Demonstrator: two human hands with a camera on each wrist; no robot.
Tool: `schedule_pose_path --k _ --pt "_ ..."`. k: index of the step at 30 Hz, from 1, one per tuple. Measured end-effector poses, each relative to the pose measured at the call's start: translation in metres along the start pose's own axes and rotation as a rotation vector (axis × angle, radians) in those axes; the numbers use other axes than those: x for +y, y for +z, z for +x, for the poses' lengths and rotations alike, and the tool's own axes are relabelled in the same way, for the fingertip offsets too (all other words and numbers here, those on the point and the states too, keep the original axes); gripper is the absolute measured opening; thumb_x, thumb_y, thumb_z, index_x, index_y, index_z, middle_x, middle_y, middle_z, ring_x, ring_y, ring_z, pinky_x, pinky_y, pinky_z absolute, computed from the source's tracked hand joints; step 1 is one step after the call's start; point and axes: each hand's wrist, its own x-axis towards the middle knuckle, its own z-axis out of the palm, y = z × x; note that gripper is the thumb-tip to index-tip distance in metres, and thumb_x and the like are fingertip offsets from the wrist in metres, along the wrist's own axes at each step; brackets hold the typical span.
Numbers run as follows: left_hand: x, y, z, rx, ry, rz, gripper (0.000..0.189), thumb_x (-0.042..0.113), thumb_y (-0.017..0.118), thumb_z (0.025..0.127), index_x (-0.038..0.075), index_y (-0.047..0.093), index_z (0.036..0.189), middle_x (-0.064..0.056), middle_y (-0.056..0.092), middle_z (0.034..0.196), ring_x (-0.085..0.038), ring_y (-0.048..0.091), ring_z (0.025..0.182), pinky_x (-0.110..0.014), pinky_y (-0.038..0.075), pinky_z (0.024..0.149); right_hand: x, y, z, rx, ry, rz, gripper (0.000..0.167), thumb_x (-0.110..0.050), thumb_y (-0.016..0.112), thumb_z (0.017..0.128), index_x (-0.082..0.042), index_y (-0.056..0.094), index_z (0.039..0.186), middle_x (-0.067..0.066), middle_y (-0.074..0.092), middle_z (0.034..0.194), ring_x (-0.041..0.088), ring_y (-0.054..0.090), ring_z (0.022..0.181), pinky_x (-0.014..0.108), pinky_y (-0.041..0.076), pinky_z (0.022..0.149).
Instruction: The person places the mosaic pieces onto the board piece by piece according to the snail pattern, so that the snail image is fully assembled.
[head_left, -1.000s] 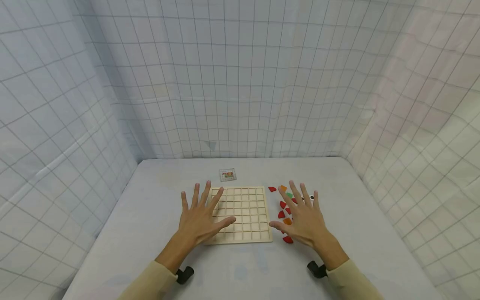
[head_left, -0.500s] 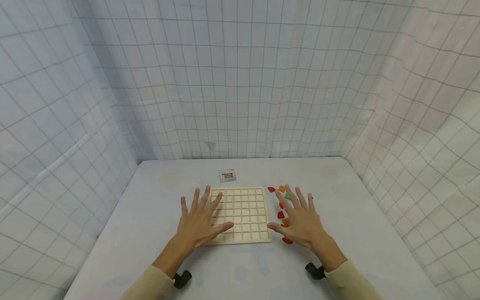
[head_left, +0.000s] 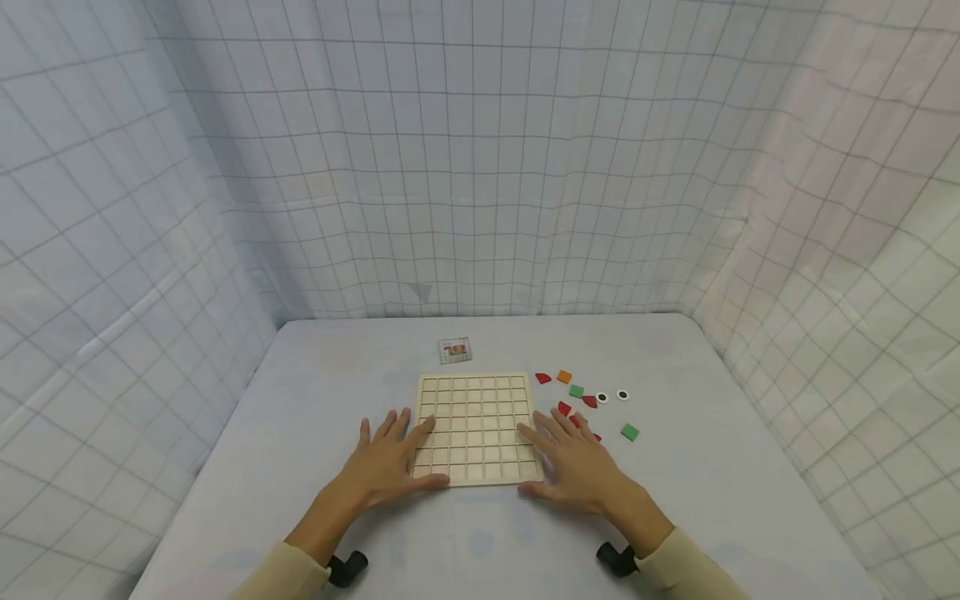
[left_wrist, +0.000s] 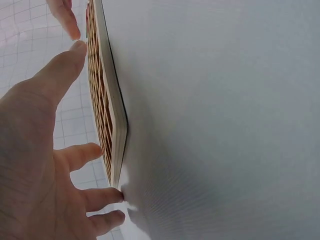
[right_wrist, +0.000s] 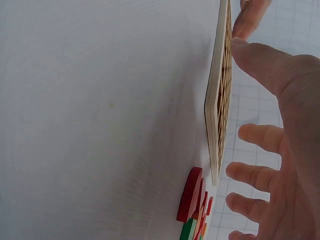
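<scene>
Left hand (head_left: 381,467): back toward the body and inward since the earlier frame; fingers spread, nothing gripped, thumb over the near-left corner of the grid board (head_left: 480,417), forefinger over its left side.
Right hand (head_left: 576,468): also nearer the body; fingers spread, holding nothing; forefinger over the board's right edge, others over or beside loose pieces. Contact with board or pieces: cannot tell.
Newly uncovered: green square on the right and white discs, where the right hand blocks them earlier; the same hand now hides an orange piece and a red one lower down.
Unmoved: board and picture card (head_left: 454,350) look as they were.
Meaning for the work: hands flank the board at its near half; handling of pieces seems not yet begun, as every loose piece in sight lies off the board.
Board: one, flat on the white tabletop (head_left: 480,546), between the hands; cells not counted, fingers cover some.
Card: one, beyond the board; its print is too small to read.
Red pieces (head_left: 543,378): five show in the head view, some partly behind fingers.
Green squares (head_left: 630,432): two.
Orange square (head_left: 565,377): one in sight.
White discs with black centres (head_left: 622,395): two.
Hands: two.
Black wrist devices (head_left: 348,569): two, one below each hand.
</scene>
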Motion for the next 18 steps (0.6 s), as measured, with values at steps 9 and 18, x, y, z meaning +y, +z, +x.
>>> schedule_pose_path --k 9,18 --pt "-0.002 0.008 -0.001 0.007 0.038 -0.029 0.115 0.078 0.086 0.091 0.012 0.05 0.177 -0.033 0.033 0.187 -0.057 0.033 0.175 -0.082 0.023 0.14 -0.003 0.005 0.0 -0.015 0.003 0.01 0.068 -0.051 0.086 0.105 -0.017 0.069 0.162 0.016 0.056 0.179 0.047 0.051 0.168 0.07 0.036 0.14" --pt "0.006 0.014 -0.002 0.03 0.093 -0.067 0.113 0.071 0.092 0.089 0.008 0.054 0.174 -0.033 0.036 0.186 -0.052 0.035 0.176 -0.078 0.028 0.14 0.01 0.001 -0.009 0.032 -0.002 0.054 0.06 -0.043 0.092 0.101 -0.015 0.075 0.151 0.015 0.062 0.173 0.042 0.056 0.164 0.069 0.036 0.14"
